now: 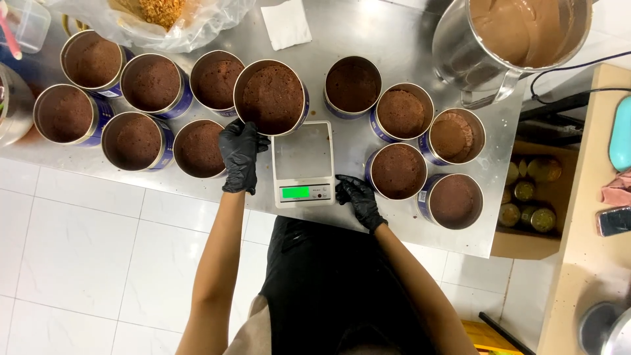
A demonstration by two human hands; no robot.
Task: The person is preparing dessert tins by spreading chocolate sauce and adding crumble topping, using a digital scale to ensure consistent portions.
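My left hand (240, 155), in a black glove, grips the rim of a round tin (271, 96) holding brown cake, lifted just above the far end of a small white kitchen scale (303, 152) with a green lit display. My right hand (355, 195), also gloved, rests with fingers spread on the steel table (388, 36) at the scale's right front corner. Several more blue-sided tins of brown cake stand on both sides, one group at left (136, 141) and one at right (397, 171).
A large steel pot of brown batter (519, 33) stands at the far right of the table. A white paper napkin (286, 24) and a clear bag of crumbs (161, 16) lie at the back. A cardboard box of jars (531, 197) sits beside a beige counter (591, 263).
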